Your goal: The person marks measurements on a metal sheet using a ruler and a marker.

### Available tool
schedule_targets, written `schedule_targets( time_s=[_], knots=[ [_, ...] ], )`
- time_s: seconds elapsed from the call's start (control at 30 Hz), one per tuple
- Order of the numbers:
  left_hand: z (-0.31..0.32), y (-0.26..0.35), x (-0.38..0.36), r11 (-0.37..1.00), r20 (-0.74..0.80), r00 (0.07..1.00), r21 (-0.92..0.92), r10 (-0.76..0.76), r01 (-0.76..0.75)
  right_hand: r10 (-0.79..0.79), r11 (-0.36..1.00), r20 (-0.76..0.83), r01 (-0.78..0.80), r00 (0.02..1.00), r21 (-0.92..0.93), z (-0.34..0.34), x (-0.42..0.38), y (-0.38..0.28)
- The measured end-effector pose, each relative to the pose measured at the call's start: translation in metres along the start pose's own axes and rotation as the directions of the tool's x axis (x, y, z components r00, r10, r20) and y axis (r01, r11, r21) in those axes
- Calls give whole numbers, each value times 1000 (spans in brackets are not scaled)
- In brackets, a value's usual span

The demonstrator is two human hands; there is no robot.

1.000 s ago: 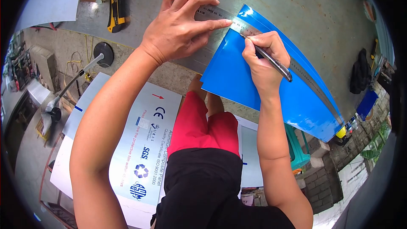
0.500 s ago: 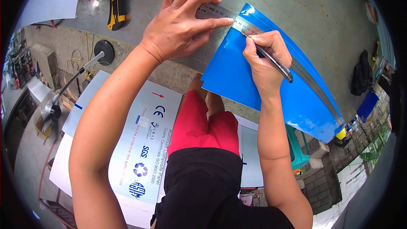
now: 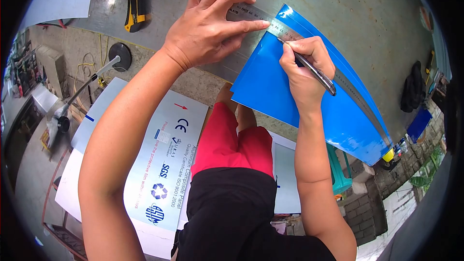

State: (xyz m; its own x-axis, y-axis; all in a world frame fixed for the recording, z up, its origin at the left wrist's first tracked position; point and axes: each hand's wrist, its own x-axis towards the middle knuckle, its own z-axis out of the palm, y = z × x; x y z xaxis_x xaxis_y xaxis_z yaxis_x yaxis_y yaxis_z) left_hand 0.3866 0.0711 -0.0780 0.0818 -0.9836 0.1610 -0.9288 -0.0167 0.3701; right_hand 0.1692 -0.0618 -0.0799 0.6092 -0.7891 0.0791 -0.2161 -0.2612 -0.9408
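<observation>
A grey metal-topped table [image 3: 338,5] fills the upper view under bright daylight. Below its edge lies a concrete floor [image 3: 67,48], where a printed white panel [image 3: 159,164] rests near a floor fan [image 3: 63,121]. To the right stand a teal plastic stool [image 3: 340,171] and rough block masonry [image 3: 367,212].

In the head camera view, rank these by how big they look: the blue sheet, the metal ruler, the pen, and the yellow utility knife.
1. blue sheet
2. metal ruler
3. pen and yellow utility knife: these look alike in length, so I leave them unranked.
</observation>
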Motion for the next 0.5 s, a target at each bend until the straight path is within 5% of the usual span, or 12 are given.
schedule_targets(
  time_s=[0.2,0.27,0.37,0.5],
  knots=[
    [0,1,0,1000,4,1000,-1,-1,1,-15,1000,13,15,1000,-12,-1,0,1],
    [0,0,0,1000,5,1000,-5,-3,3,123,966,3,-121,992,229,-1,0,-4],
    [0,1,0,1000,1,1000,-8,-4,4,162,948,40,-167,986,271,-6,1,-7],
    [-1,1,0,1000,11,1000,2,-4,4,111,972,40,-117,993,202,-5,0,-2]
  ],
)
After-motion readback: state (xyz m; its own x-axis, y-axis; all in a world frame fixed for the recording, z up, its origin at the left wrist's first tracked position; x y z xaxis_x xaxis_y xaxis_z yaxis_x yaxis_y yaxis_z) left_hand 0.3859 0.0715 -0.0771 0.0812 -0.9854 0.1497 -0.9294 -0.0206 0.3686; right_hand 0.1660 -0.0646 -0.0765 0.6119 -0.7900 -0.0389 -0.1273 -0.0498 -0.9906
